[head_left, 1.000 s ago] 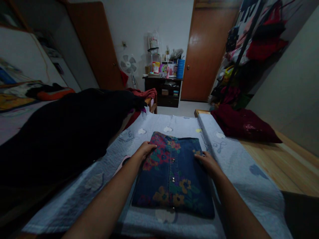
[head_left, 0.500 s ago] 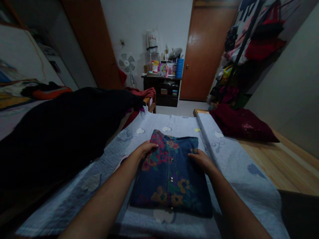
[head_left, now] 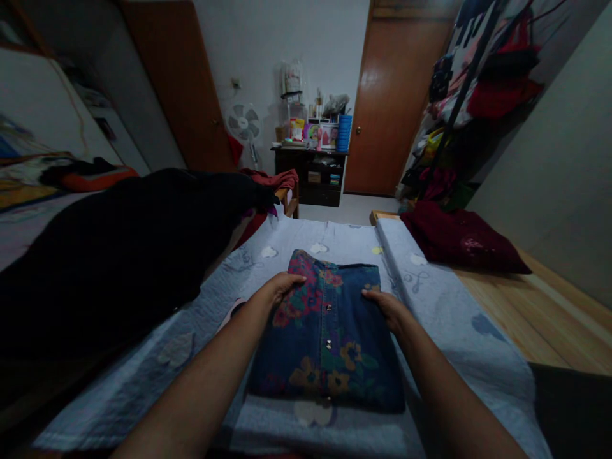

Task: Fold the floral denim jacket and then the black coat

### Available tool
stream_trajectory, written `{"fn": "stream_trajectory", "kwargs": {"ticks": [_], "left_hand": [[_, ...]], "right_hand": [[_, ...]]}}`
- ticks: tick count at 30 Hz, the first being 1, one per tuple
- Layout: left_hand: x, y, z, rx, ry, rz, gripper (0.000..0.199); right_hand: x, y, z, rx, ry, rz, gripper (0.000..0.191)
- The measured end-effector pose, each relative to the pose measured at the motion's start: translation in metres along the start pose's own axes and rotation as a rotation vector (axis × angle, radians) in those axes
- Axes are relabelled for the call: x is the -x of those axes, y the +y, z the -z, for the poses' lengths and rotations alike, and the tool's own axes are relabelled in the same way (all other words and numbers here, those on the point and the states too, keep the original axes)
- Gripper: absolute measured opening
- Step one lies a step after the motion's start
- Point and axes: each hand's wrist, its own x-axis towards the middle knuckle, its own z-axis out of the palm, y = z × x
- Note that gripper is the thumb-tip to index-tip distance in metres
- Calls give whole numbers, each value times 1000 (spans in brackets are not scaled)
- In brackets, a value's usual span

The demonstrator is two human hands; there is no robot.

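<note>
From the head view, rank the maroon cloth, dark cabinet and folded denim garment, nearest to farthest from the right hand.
1. Folded denim garment: touching the right hand, to its left.
2. Maroon cloth: ahead, to the right.
3. Dark cabinet: far ahead, slightly left.

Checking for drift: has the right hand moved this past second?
Yes: the right hand has shifted slightly left, thumb further over the folded garment, judged against the doorknob.

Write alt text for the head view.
Left hand and right hand hold opposite sides of a folded blue floral denim garment on a pale patterned sheet. A dark red cloth lies to the right; a fan stands beyond.
</note>
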Motion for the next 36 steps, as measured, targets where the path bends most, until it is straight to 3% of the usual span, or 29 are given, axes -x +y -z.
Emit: {"fn": "stream_trajectory", "kwargs": {"ticks": [2,4,10,21,29,36], "left_hand": [[1,0,0,-9,-35,138,22],[0,-1,-2,-23,-35,172,21],[-1,-1,-9,-55,3,-6,20],[7,0,-18,-140,122,-231,26],[28,47,-30,-126,177,-398,30],[10,105,-51,-119,216,-817,43]], "right_hand": [[-2,0,0,-22,-32,-41,10],[-3,-1,0,-32,-63,-52,11],[-1,-4,-4,-20,-137,111,23],[3,-6,-3,-41,-96,162,29],[28,-59,-21,-12,-98,321,28],[20,-124,-39,-21,-37,542,41]]}}
